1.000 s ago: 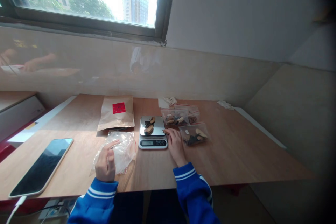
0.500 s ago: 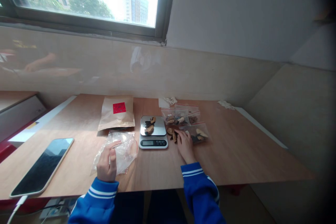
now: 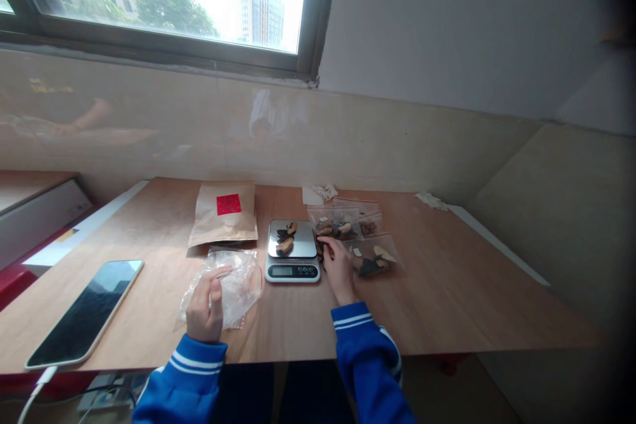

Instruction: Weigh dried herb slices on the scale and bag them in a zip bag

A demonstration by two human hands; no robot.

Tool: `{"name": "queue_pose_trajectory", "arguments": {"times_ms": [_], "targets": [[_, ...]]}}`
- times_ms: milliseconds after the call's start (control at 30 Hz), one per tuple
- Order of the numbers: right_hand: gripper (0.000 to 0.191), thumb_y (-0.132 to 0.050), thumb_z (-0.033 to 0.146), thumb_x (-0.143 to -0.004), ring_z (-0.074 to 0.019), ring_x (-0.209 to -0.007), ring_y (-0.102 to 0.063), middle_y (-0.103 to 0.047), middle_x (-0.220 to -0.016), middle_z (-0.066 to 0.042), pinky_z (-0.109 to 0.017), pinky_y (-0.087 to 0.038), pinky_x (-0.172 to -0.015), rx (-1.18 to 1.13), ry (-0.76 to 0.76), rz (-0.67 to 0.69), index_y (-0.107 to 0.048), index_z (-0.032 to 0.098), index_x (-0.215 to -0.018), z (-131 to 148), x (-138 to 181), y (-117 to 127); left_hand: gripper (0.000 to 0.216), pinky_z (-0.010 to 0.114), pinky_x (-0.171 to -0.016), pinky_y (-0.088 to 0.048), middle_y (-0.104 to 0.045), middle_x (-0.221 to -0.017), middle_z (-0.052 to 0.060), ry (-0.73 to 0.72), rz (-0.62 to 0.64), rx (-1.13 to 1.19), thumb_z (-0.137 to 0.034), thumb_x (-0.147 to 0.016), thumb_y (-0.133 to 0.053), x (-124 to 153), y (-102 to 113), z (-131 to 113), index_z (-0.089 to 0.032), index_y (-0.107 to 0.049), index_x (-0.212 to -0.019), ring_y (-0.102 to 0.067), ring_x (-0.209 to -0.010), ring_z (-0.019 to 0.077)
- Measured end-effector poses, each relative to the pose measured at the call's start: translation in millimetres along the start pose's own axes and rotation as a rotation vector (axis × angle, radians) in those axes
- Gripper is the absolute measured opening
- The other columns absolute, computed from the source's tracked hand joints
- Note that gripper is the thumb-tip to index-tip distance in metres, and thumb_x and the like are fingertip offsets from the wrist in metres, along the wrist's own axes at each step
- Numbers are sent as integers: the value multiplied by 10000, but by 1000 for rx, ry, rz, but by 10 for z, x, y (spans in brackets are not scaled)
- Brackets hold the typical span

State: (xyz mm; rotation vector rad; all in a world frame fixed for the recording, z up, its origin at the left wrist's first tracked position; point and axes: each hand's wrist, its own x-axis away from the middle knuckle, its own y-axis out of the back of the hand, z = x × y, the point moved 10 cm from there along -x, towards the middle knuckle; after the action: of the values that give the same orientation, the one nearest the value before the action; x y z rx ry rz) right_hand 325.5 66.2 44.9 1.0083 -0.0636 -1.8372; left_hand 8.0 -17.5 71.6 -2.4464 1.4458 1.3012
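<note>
While both half-curl, left hand (image 3: 205, 305) overlies clear plastic (image 3: 242, 288); right hand (image 3: 339, 270) touches slices (image 3: 319, 251).

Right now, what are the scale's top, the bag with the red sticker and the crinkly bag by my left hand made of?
Scale top: probably smooth metal; it's silvery and shiny. Brown bag: likely dull paper, because it's tan and barely shines. Crinkly bag: thin, glossy plastic, it seems; it's see-through with bright wrinkles.

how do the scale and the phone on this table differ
The scale has a silver plate holding brown and dark pieces; the phone has a dark screen. A white cable runs into the phone; none shows at the scale. Both lie on the table.
</note>
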Motion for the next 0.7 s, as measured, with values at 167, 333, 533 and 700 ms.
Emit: {"name": "queue_pose_trajectory", "arguments": {"times_ms": [167, 333, 533, 700], "targets": [[307, -394, 153, -864, -218, -938, -627, -688, -997, -89, -340, -491, -839, -89, -18, 39, -670, 183, -995, 188, -106, -278, 355, 340, -911, -473, -681, -1014, 61, -15, 4, 5, -329, -955, -329, 4, -15, 10, -173, -642, -1015, -622, -995, 197], [285, -400, 217, -903, -232, -940, -602, -676, -995, -108, -369, -477, -851, -33, -9, -51, -644, 162, -1040, 170, -70, -229, 360, 335, -909, -476, -681, -1005, 66, -10, 1, 6, -338, -956, -327, 11, -19, 25, -172, -642, -1008, -624, -992, 197], [307, -346, 151, -893, -221, -972, -582, -662, -984, -102, -381, -454, -898, 60, -11, -149, -640, 167, -981, -82, 114, 30, 359, 343, -910, -472, -681, -1022, 73, 7, 21, -15, -336, -960, -321, 21, -24, 31, -173, -634, -1024, -619, -1002, 201], [311, -349, 141, -878, -219, -1028, -569, -639, -1039, -114, -384, -456, -921, 53, 7, -93, -629, 164, -1009, -154, 177, 21, 369, 354, -930, -462, -678, -1052, 79, 24, -2, -5, -342, -962, -311, 24, -1, 41, -172, -629, -1043, -613, -1022, 205]]}}
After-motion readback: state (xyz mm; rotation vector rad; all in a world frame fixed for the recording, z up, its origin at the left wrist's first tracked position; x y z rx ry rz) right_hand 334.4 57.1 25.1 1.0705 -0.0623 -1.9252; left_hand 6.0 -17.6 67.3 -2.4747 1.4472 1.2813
